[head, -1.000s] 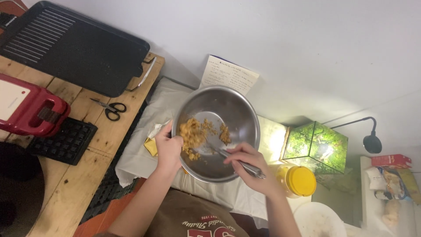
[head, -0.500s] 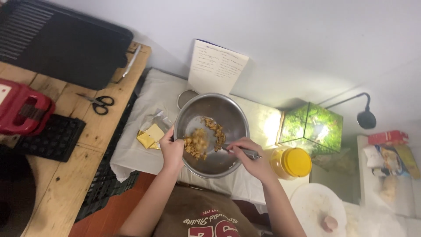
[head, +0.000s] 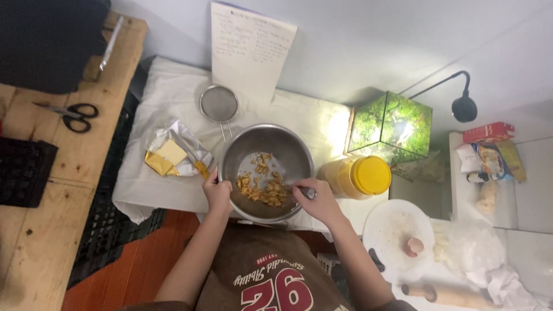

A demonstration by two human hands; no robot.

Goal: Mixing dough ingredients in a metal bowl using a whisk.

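bowl point(head: 288, 151): brushed metal, dull sheen. sieve point(head: 218, 103): fine metal mesh. cloth point(head: 167, 92) under them: white, wrinkled. bench point(head: 40, 242): raw wood. jar lid point(head: 371, 174): glossy yellow plastic.

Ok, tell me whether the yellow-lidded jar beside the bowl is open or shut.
Shut. The yellow lid sits flush on the jar, which stands right of the metal bowl; no opening shows.

You had a pale wall point(head: 403, 40), a wooden table point(head: 34, 242), red-brown floor point(head: 127, 270) and a black lamp point(head: 464, 106)
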